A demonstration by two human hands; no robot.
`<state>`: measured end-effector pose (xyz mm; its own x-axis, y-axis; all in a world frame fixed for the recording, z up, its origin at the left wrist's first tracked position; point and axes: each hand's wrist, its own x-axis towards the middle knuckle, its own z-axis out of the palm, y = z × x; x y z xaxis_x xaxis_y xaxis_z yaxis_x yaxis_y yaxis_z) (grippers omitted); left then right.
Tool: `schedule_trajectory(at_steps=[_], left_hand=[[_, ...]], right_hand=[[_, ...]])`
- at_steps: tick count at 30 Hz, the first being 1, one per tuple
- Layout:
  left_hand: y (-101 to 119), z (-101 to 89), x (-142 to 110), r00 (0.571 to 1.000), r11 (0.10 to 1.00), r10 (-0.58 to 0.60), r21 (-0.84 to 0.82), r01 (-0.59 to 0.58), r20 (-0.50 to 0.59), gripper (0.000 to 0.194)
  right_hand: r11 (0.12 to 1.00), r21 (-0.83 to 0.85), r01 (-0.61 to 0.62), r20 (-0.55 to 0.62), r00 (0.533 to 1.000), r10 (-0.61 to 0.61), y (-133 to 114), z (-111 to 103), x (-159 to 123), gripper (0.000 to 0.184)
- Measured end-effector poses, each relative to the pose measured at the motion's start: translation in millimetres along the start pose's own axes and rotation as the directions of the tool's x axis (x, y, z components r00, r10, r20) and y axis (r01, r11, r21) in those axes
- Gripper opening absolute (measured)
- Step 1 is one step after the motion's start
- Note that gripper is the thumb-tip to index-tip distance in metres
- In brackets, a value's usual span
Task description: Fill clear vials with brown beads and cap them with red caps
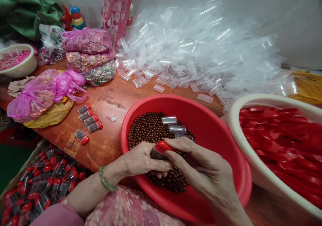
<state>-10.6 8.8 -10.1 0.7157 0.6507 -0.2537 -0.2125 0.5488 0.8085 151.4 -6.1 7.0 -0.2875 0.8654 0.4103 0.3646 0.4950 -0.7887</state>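
"Cap of glossy red plastic (163, 146): where does it lie?"

"Against the small clear plastic container (156, 154), above the round red plastic basin (213, 128) of shiny brown beads (146, 128)."

"Which hand has what?"

"The left hand (142, 160) is curled around the container; the right hand (210, 162) pinches the cap."

"And the long axis?"

"The cap's runs roughly left to right, dipping slightly rightward; the right hand meets it from the right. The container's is mostly hidden by the left hand. I can't tell whether both are fully joined."
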Motion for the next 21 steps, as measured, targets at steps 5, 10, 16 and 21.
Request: schedule_trajectory(at_steps=[5, 10, 16, 21], left_hand=[[0.7, 0.0, -1.5, 0.997, 0.994, -0.069, -0.089, 0.066, -0.032, 0.051], [-0.6, 1.3, 0.2, 0.989, 0.961, -0.14, -0.248, 0.124, -0.046, 0.046], [-3.0, 1.6, 4.2, 0.974, 0.922, -0.21, -0.348, 0.169, -0.084, 0.047], [0.0, 0.1, 0.8, 0.973, 0.926, -0.219, -0.33, 0.184, -0.072, 0.048]], right_hand=[[0.986, -0.141, 0.092, 0.013, 0.996, -0.091, 1.4, 2.1, -2.7, 0.026], [0.845, -0.459, 0.275, 0.204, 0.958, -0.201, 3.8, 3.5, -4.5, 0.078], [0.65, -0.646, 0.4, 0.211, 0.912, -0.352, 6.7, 12.4, 2.0, 0.055], [0.614, -0.639, 0.463, 0.239, 0.878, -0.414, 8.0, 11.0, 7.9, 0.05]])
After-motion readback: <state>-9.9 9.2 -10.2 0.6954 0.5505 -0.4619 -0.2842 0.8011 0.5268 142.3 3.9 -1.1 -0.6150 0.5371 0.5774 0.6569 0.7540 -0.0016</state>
